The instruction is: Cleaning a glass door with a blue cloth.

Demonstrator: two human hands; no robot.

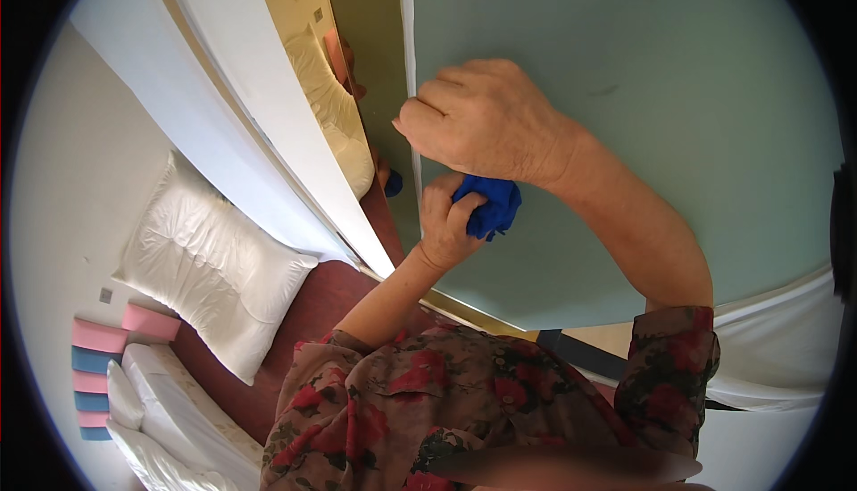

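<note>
My left hand (447,223) is closed around a bunched blue cloth (494,206), in front of a large grey-green panel (636,156). Above it my right hand (485,116) is curled into a fist with its back towards me, over the panel's white edge strip (409,36). Its palm side is hidden, and nothing shows between its fingers. Left of the strip, a dark glossy surface (365,29) reflects part of a hand and a piece of blue.
A large white pillow-like cushion (214,263) lies at left above the reddish floor (321,303). Below it is a bed (181,410) with white bedding, beside pink and blue wall pads (100,360). Pale curtain-like sheets (154,69) hang upper left. White fabric (783,337) drapes at right.
</note>
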